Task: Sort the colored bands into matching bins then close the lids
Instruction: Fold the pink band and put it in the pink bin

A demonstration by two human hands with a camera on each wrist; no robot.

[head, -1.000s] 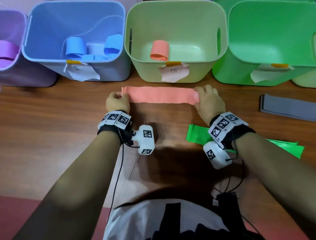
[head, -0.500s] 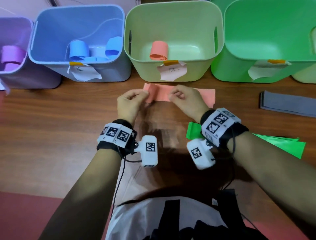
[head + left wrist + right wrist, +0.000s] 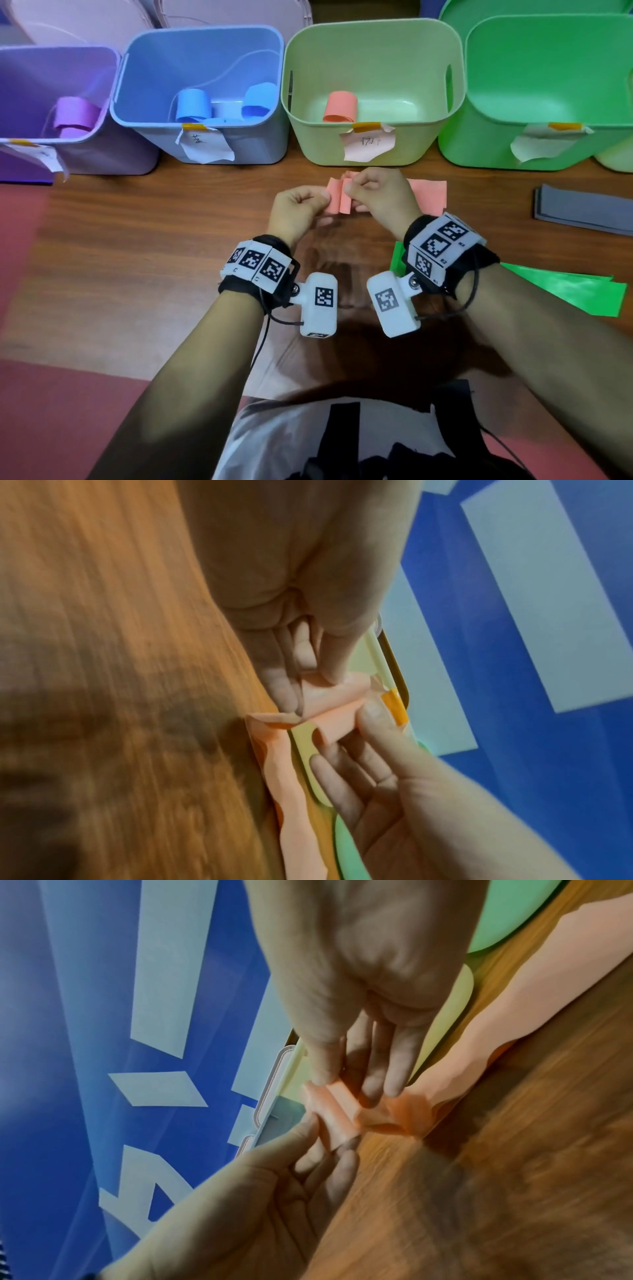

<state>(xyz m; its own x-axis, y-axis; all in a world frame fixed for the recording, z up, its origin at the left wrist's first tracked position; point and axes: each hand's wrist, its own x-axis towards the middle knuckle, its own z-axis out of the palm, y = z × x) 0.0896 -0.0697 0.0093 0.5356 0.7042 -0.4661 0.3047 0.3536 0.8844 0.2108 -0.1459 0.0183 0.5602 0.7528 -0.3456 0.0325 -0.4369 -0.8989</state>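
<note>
The thin, matte salmon band (image 3: 430,197) is lying near the bench's far edge, its left end curling into a soft roll that the left hand (image 3: 296,214) and right hand (image 3: 380,195) are both pinching. Four open plastic bins are standing just behind: purple bin (image 3: 113,150), blue bin (image 3: 260,144), pale green bin (image 3: 411,147), green bin (image 3: 479,150). A flat grey band (image 3: 582,212) and a green band (image 3: 565,291) are lying rightward.

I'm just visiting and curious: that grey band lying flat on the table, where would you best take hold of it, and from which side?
Probably at its near-left corner, from above. The grey band lies flat on the wooden table to the right of the hands, its right end out of view. A flat strip offers no raised part, so fingers would likely pinch up that exposed layered end; both hands are now busy rolling the salmon band.
</note>
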